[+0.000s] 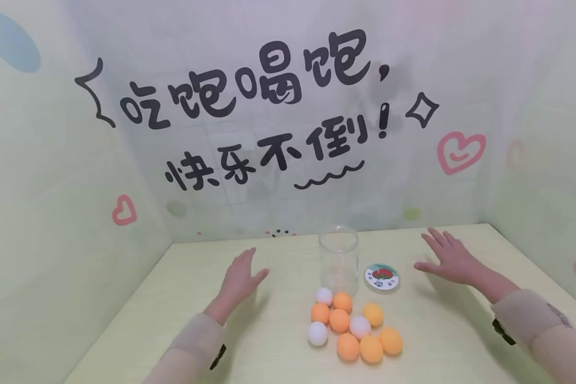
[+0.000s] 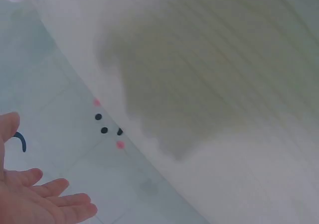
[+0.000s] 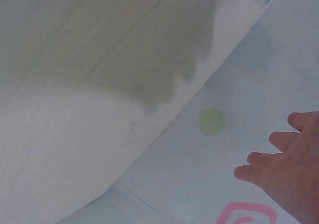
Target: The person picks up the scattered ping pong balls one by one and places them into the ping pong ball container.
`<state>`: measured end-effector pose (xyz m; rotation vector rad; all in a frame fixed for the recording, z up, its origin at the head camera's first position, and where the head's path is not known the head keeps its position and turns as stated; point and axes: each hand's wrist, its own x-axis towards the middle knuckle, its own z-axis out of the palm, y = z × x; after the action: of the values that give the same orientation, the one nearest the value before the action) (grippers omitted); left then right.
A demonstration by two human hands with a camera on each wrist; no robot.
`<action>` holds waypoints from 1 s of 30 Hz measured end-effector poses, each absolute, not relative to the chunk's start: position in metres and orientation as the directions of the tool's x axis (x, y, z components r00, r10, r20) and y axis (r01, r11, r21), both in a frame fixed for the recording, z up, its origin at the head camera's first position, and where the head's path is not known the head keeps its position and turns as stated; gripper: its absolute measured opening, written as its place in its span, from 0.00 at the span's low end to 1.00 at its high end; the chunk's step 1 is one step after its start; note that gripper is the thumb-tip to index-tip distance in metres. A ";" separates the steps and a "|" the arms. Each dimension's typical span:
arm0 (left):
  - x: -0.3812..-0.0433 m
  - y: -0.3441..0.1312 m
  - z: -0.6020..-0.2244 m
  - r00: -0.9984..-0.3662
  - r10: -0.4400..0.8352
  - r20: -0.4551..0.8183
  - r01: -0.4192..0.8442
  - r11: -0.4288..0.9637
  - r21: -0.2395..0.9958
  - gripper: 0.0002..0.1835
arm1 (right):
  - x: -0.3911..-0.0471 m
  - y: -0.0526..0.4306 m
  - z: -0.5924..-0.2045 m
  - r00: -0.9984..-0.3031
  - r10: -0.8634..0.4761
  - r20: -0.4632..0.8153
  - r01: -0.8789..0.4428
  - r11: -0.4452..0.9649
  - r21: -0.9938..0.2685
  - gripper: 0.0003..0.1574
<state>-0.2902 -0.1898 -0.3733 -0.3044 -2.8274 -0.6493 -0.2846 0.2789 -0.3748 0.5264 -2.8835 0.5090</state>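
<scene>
My left hand (image 1: 240,280) hovers over the left part of the table, its fingers extended and thumb spread. In the left wrist view the same hand (image 2: 42,199) shows an empty palm. Over on the right, my right hand (image 1: 448,258) is held above the table with straight fingers, nearest to a round lid (image 1: 382,278) with a red picture on it. Between the hands a clear cylindrical jar (image 1: 339,266) stands upright without a lid. Several orange balls (image 1: 348,347) and white balls (image 1: 318,334) lie grouped in front of the jar. Spread fingers of the right hand (image 3: 289,164) hold nothing.
The pale wooden table (image 1: 278,266) ends at a printed cloth backdrop (image 1: 269,208) behind the jar. More cloth walls (image 1: 53,224) close in the left and right sides. A dark strap tag (image 1: 218,357) hangs below the left sleeve.
</scene>
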 end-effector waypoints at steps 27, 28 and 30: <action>-0.291 -0.086 -0.358 -0.752 0.435 0.495 0.606 0.751 0.262 0.27 | -0.252 0.200 -0.379 -0.771 -0.612 0.176 -0.634 0.708 -0.311 0.36; -0.291 -0.086 -0.358 -0.748 0.437 0.500 0.611 0.747 0.261 0.27 | -0.252 0.198 -0.381 -0.754 -0.631 0.183 -0.654 0.694 -0.302 0.35; -0.291 -0.085 -0.358 -0.744 0.440 0.503 0.618 0.740 0.266 0.26 | -0.252 0.195 -0.384 -0.720 -0.665 0.196 -0.691 0.664 -0.285 0.34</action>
<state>-0.2915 -0.0848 -0.3576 -0.8095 -2.5299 -0.5922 -0.2516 0.1951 -0.3840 1.1415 -2.7967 0.5270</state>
